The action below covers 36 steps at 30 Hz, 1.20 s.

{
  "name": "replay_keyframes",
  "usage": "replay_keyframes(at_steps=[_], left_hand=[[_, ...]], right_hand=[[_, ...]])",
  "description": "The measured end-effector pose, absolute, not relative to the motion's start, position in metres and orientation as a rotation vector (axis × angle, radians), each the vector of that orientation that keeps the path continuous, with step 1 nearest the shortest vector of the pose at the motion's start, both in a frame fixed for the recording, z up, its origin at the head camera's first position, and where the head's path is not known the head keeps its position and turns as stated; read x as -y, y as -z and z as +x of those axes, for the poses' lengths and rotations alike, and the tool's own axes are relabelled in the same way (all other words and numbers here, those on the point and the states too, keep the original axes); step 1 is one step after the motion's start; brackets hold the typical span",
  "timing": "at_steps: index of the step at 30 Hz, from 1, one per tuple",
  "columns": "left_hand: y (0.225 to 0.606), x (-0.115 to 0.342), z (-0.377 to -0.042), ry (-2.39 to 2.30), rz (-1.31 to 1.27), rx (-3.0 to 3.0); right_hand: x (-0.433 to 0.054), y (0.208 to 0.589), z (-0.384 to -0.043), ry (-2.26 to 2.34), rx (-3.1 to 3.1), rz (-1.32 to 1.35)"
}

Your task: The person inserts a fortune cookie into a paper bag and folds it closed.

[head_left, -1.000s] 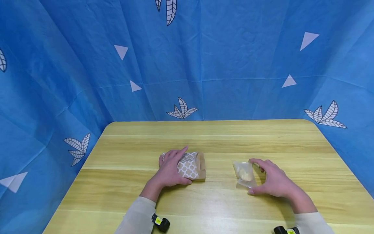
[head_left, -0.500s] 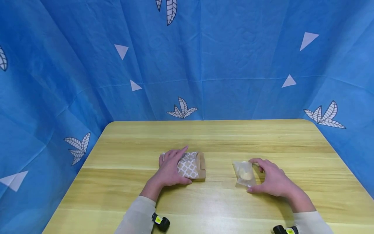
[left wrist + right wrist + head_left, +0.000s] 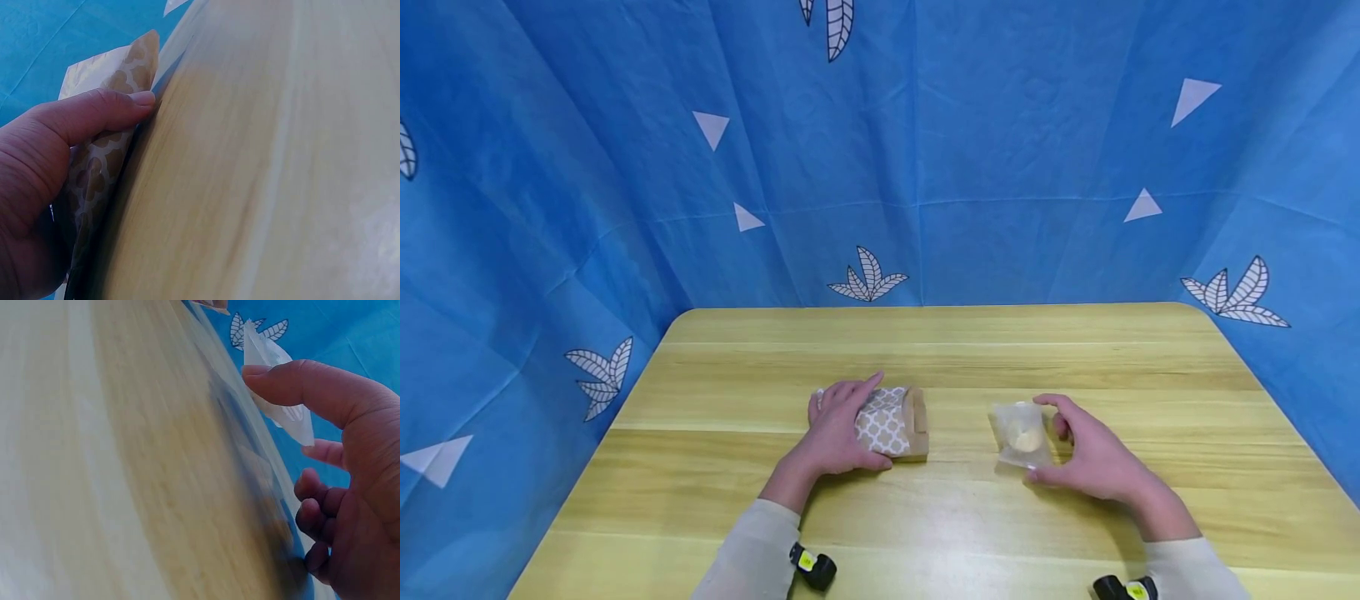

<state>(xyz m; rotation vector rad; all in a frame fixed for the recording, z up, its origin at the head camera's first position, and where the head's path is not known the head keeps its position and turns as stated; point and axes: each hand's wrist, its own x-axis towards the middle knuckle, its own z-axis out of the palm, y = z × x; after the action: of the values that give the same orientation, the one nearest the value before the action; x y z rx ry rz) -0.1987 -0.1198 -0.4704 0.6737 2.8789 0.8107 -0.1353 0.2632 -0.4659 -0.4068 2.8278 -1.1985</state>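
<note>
A brown paper bag (image 3: 882, 422) with a white lattice print lies on its side on the table, its folded open end facing right. My left hand (image 3: 833, 433) grips it from the left, fingers over the far side and thumb along the near side; in the left wrist view the thumb presses the printed paper (image 3: 103, 159). To the right, my right hand (image 3: 1093, 454) holds a small translucent packet (image 3: 1024, 433) by its right edge between thumb and index finger. A pale, roundish item shows inside the packet. The other right fingers are curled in the right wrist view.
The wooden table (image 3: 955, 350) has rounded far corners. Behind it and along the left hangs a blue curtain (image 3: 1000, 150) with white leaves and triangles. Each wrist wears a black camera, such as the left one (image 3: 816, 571).
My right hand and the packet have moved a little left and away from me, towards the bag. The left hand and the bag have stayed in place.
</note>
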Motion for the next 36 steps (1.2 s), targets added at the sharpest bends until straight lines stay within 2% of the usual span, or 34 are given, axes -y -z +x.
replay_keyframes(at_steps=[36], left_hand=[[0.468,0.119,-0.197,-0.838,0.657,-2.864]], right_hand=[[-0.184,0.463,-0.166,1.323,-2.726,-0.588]])
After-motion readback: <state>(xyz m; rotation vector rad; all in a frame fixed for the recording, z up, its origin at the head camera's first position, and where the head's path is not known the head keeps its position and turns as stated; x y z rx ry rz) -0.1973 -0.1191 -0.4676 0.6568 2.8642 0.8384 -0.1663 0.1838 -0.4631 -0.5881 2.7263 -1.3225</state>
